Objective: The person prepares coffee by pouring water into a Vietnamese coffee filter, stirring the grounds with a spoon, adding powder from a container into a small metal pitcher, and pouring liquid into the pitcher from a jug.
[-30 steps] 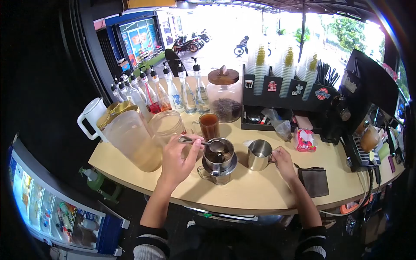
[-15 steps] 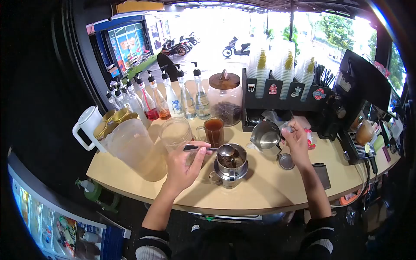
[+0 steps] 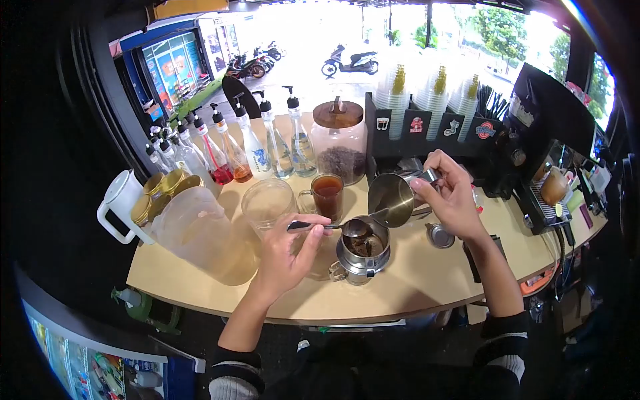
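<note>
My left hand (image 3: 285, 257) grips a metal spoon (image 3: 358, 230), its bowl held over the mouth of a metal drip coffee filter (image 3: 373, 248). Dark wet coffee grounds show inside the filter, which sits on a glass mug (image 3: 339, 271). In my right hand (image 3: 455, 199) is a metal pitcher (image 3: 388, 195), tilted with its lip toward the spoon and filter. Whether liquid is flowing from it is hard to make out. Just behind the filter stands a glass mug of brown drink (image 3: 327, 200). A small round metal lid (image 3: 441, 235) lies below my right hand.
A cloudy plastic jug (image 3: 210, 237), a clear container (image 3: 269, 200) and a white pitcher (image 3: 122, 200) stand left. Several pump bottles (image 3: 280, 147), a bean jar (image 3: 339, 137) and a black cup rack (image 3: 433, 133) line the back. An espresso machine (image 3: 543, 213) is right.
My right hand has brought the pitcher left and tilted it over the filter. The spoon stays over the filter in my left hand. The whole view has shifted slightly.
</note>
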The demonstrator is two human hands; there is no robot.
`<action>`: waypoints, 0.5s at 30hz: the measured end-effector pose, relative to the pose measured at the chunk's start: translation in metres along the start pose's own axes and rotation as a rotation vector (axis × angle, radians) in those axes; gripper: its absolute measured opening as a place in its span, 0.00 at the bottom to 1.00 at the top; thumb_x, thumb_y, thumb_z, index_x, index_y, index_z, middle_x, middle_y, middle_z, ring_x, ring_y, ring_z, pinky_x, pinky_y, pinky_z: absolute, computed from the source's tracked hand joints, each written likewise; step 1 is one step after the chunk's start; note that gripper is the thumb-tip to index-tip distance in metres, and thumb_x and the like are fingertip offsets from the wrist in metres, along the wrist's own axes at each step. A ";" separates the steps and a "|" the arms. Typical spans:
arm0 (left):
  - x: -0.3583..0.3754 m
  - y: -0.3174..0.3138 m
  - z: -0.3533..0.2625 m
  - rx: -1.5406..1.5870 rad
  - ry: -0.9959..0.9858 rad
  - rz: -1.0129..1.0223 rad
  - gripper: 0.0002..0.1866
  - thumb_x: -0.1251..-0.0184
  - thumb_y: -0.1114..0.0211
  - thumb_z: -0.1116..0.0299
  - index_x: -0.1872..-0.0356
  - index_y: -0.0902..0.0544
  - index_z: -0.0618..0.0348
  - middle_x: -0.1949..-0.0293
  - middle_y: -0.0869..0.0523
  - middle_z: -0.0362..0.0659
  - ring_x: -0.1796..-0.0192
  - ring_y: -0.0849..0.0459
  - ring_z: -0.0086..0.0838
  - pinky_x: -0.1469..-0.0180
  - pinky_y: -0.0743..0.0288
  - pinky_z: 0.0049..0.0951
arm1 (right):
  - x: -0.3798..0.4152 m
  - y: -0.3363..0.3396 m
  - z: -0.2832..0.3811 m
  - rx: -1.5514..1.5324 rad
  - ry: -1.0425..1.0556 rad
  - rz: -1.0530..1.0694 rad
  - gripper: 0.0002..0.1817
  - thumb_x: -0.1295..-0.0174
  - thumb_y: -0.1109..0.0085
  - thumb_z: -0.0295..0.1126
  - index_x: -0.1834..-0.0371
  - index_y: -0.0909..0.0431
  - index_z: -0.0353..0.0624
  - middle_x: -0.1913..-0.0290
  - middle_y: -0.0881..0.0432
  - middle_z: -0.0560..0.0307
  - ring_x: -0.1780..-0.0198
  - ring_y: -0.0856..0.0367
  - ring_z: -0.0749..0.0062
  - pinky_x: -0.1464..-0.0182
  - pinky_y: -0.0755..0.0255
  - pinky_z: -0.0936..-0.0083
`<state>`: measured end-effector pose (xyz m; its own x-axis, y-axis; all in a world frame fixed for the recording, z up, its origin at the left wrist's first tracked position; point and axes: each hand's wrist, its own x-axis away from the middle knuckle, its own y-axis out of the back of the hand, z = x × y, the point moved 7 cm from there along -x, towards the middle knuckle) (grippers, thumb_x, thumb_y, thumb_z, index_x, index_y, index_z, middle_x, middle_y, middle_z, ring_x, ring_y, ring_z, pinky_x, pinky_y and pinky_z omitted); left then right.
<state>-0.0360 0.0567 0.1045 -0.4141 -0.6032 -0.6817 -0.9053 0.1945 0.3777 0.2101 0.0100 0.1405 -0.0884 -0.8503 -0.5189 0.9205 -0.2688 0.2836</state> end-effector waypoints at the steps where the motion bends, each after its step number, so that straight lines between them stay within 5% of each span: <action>1: -0.001 0.002 -0.001 -0.023 -0.025 0.001 0.07 0.34 0.40 0.73 0.61 0.15 0.63 0.68 0.13 0.44 0.63 0.15 0.34 0.57 0.24 0.32 | 0.000 -0.002 0.001 0.001 -0.005 -0.007 0.11 0.38 0.39 0.23 0.69 0.35 0.42 0.71 0.39 0.70 0.69 0.38 0.92 0.66 0.38 0.89; 15: -0.004 -0.001 0.004 0.017 -0.029 0.022 0.07 0.35 0.39 0.73 0.65 0.13 0.62 0.65 0.13 0.43 0.62 0.16 0.35 0.56 0.25 0.33 | 0.003 -0.007 0.016 0.180 0.038 -0.041 0.11 0.42 0.37 0.26 0.72 0.33 0.41 0.77 0.38 0.70 0.72 0.44 0.87 0.70 0.47 0.84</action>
<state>-0.0335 0.0622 0.1039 -0.4366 -0.5760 -0.6911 -0.8971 0.2207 0.3828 0.1975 0.0015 0.1500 -0.1071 -0.8203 -0.5618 0.8332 -0.3823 0.3994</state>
